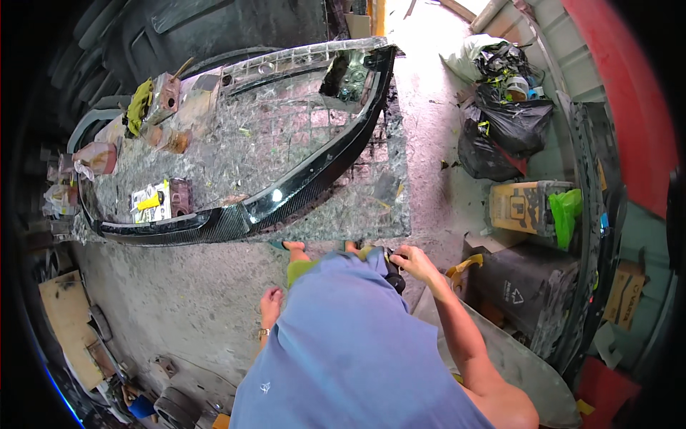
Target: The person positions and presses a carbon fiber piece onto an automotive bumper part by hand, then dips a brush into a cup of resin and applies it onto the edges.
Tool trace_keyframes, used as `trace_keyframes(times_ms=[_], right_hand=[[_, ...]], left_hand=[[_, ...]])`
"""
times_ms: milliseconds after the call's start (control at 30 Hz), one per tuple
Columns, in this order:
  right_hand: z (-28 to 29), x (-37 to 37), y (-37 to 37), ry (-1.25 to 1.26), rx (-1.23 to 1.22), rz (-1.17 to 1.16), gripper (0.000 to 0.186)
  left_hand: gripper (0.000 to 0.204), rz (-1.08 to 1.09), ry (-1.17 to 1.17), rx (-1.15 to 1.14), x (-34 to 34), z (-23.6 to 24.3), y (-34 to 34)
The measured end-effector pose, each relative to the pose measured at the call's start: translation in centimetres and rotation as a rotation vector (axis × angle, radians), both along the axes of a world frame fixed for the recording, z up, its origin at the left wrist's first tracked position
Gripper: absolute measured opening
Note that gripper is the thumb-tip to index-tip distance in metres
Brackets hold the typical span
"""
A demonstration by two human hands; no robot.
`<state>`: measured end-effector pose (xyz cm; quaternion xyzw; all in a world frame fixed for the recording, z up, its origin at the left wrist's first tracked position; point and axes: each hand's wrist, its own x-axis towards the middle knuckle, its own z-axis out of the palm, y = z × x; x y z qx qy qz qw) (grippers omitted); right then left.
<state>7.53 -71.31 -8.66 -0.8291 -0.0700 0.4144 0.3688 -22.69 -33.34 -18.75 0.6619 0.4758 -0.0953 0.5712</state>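
Note:
My right hand (410, 260) is at my right hip, its fingers bent and closed against the upper edge of a black pouch-like object (394, 278). The exact kind of this object does not show. Down by my left side hangs my left hand (271, 302), fingers loosely apart and nothing visible in it. Ahead of me, a long curved glossy black car bumper lip (300, 187) with a carbon-weave surface lies along the near and right edges of a stained worktable (279, 125). Neither hand touches it.
On the table's left stand a box with a yellow item (148, 201), a metal block (166, 96) with a yellow-green cloth, and stained containers (96, 156). To the right are black rubbish bags (511, 129), a cardboard box (525, 207) and a dark bin (525, 293). A board (68, 325) lies lower left.

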Motion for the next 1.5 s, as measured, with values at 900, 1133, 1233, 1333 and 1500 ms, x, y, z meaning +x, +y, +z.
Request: trace_keyframes(times_ms=[900, 1133, 1233, 1333, 1500], right_hand=[[-14.1, -5.5, 3.9, 0.385, 0.488, -0.957, 0.030], [-8.9, -8.2, 4.3, 0.554, 0.551, -0.963, 0.032], [-8.6, -7.7, 4.9, 0.545, 0.639, -0.968, 0.036], [-7.7, -7.0, 6.2, 0.492, 0.657, -1.164, 0.032], [-8.9, -5.6, 9.5, 0.512, 0.687, -1.073, 0.019]], left_hand=[[0.046, -1.161, -0.037, 0.050, 15.8, 0.3, -6.2], [0.037, -0.780, 0.245, 0.005, 2.3, -1.7, 3.2], [0.035, -0.402, 0.250, -0.152, -1.1, -0.5, 5.0], [0.034, -0.266, 0.282, -0.132, -3.7, -0.2, 5.4], [0.034, -0.470, 0.327, 0.062, -15.4, -9.8, 7.4]])
